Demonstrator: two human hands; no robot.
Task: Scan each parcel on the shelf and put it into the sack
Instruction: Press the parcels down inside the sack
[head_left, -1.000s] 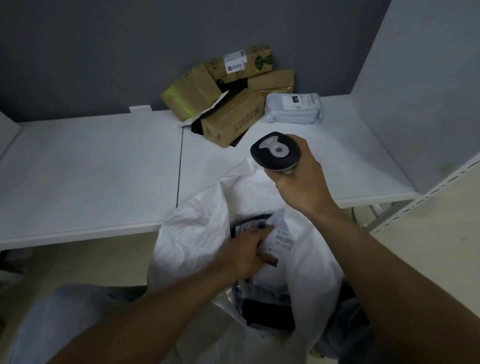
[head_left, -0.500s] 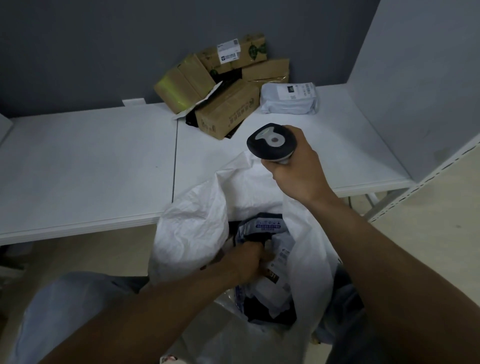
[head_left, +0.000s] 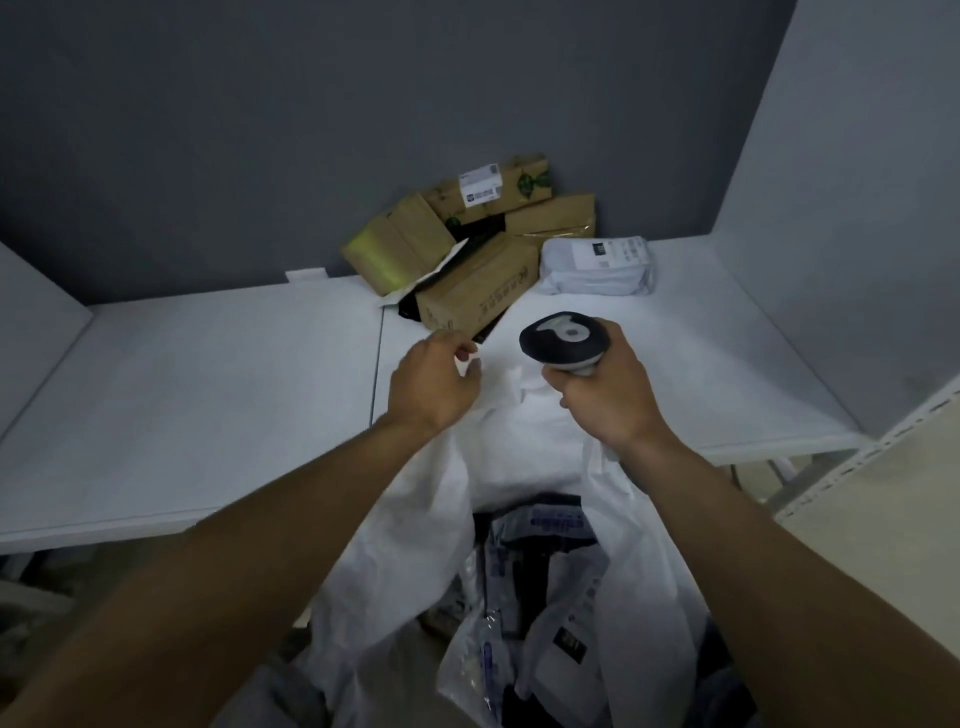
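Nearest, the white sack (head_left: 415, 519) gaped open below the shelf edge, with bagged parcels (head_left: 540, 561) inside it; above its rim the left hand (head_left: 434, 387) hovered, fingers loosely curled, nothing visibly held; the right hand (head_left: 605, 400) gripped the scanner (head_left: 563, 340); on the white shelf (head_left: 208, 389) beyond, cardboard boxes (head_left: 478, 291) lay heaped against the grey wall (head_left: 311, 130), with a white mailer (head_left: 597, 260) just beside them.

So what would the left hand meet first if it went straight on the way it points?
Probably the front corner of the nearest cardboard box; the empty left hand hovers just short of it above the shelf, though depth is unclear.
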